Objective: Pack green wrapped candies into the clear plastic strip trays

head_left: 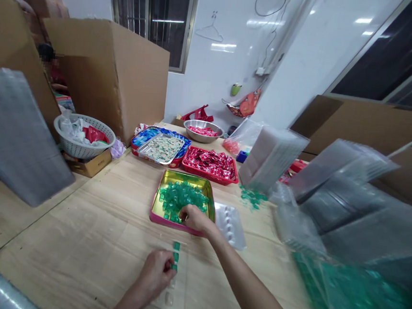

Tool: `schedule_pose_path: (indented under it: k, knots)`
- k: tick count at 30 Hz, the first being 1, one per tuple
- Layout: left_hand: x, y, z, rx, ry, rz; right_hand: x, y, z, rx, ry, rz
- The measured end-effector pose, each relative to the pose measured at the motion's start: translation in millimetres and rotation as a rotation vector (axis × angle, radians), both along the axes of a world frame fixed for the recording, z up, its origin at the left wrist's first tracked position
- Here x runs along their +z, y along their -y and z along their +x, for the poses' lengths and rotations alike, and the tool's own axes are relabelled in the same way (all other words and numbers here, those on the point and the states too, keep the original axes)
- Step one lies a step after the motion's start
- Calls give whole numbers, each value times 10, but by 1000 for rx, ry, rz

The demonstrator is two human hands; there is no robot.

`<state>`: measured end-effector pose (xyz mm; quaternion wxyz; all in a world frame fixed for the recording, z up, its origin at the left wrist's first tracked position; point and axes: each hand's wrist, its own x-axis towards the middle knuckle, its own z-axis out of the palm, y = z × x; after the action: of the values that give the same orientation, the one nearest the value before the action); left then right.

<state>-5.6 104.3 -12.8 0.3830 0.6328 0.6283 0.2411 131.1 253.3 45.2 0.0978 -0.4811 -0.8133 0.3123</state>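
My left hand (156, 271) is closed in a pinch at a clear plastic blister tray (180, 287) on the table. Its fingertips are on a small translucent green square piece (174, 267), one of three in a row along the tray. Lower cells of the tray look clear. My right hand (193, 218) reaches over the near rim of a gold-lined, pink-sided tin (208, 186). Its fingers are curled at the edge of a heap of green pieces (179, 195) inside; whatever they grip is hidden.
Behind the tin stand a red basket of red packets (210, 164), a metal tray of small pale packets (161, 148) and a steel bowl (203, 131). Stacked clear trays (272, 155) rise at right, above loose green pieces (252, 198). A white blister sheet (229, 226) lies beside the tin.
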Motion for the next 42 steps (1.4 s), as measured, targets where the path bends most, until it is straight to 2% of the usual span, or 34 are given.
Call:
schedule_pose_path:
  k: [3, 6, 9, 11, 13, 16, 20, 24, 26, 29, 33, 37, 40, 42]
  knots:
    - [46, -2, -16, 16, 35, 5, -61, -52, 9, -11, -22, -13]
    - [144, -15, -35, 114, 150, 25, 2, 62, 119, -63, -113, -28]
    - [278, -47, -28, 237, 389, 73, 122, 315, 243, -128, -430, -231]
    - [378, -64, 1, 273, 600, 74, 181, 531, 290, -177, -652, -344]
    - [477, -60, 43, 275, 774, 58, 202, 755, 298, -223, -773, -369]
    - [586, -14, 95, 250, 893, 25, 168, 1061, 262, -245, -906, -460]
    - [577, 99, 77, 206, 876, -44, 41, 1368, 199, -263, -1038, -613]
    - [406, 233, -13, 167, 794, -142, -171, 1570, 141, -329, -1001, -694]
    - [302, 285, -43, 177, 712, -139, -292, 1635, 100, -336, -955, -663]
    - [177, 316, -44, 173, 485, -55, -427, 1689, 38, -348, -824, -515]
    - [117, 305, 6, 112, 192, 43, -482, 1715, -9, -357, -553, -274]
    - [101, 336, 48, 110, -15, 171, -457, 1734, -1, -307, -342, 26]
    - [48, 374, 57, 88, -31, 246, -349, 1646, 50, -228, -271, 104]
    - [4, 379, 57, 87, -12, 250, -220, 1463, 81, -211, -266, 161]
